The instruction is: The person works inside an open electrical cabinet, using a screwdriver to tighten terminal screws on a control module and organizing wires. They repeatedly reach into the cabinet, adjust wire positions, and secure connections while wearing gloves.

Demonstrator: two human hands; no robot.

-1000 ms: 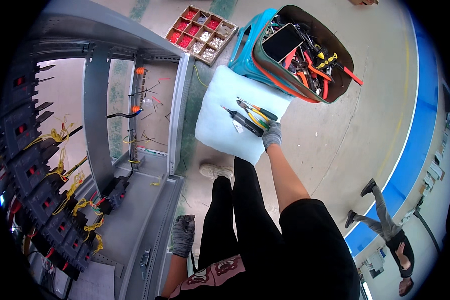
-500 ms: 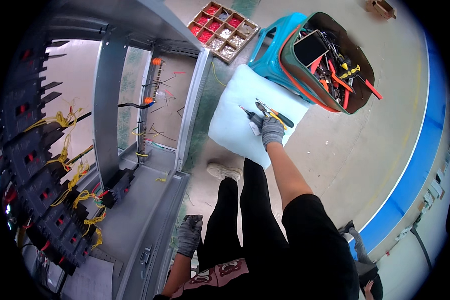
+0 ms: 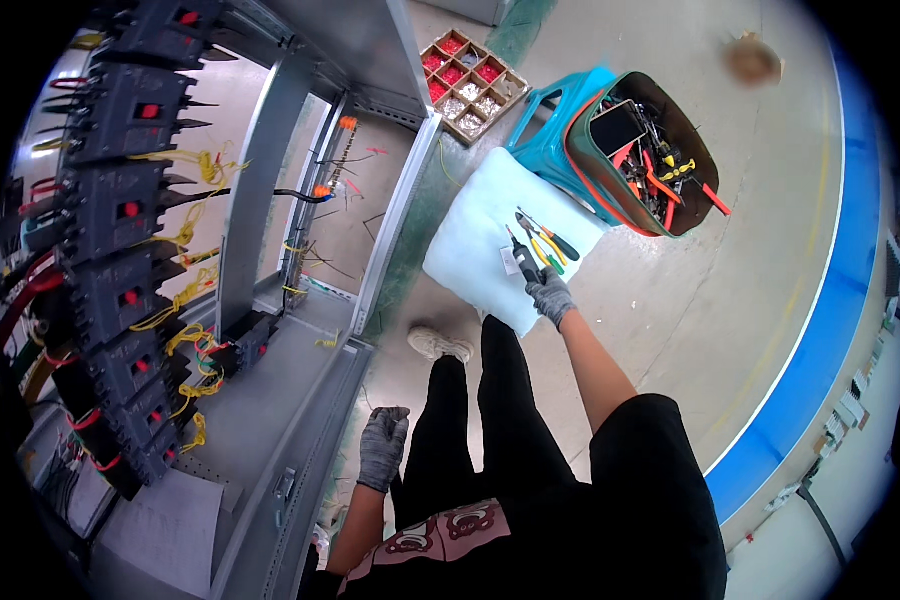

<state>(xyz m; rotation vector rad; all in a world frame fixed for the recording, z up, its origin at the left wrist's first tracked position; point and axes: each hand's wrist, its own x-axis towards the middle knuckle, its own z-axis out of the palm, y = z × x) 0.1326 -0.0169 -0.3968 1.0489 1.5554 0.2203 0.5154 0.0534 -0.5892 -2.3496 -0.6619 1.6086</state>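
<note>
My right hand (image 3: 550,296), in a grey glove, is closed round a black tool with a thin tip (image 3: 523,260) over a pale blue foam pad (image 3: 467,262). Next to it on the pad lie yellow-handled pliers (image 3: 535,236) and a screwdriver with a dark and orange handle (image 3: 562,246). A small white tag (image 3: 510,262) shows beside the black tool. My left hand (image 3: 382,449), gloved too, hangs near my left leg beside the cabinet's edge. Its fingers are curled in, and whatever they may hold is hidden.
On the left stands an open grey metal cabinet (image 3: 400,215) with a row of black breakers (image 3: 135,210) and yellow wire bundles (image 3: 185,300). A turquoise stool (image 3: 542,110) carries a tool bin (image 3: 698,135). Behind it sits a divided wooden box (image 3: 482,128) of small parts.
My right hand has shifted from beside the yellow-handled pliers onto the black tool and closed round it. The view has turned slightly. My left hand stays curled by my leg.
</note>
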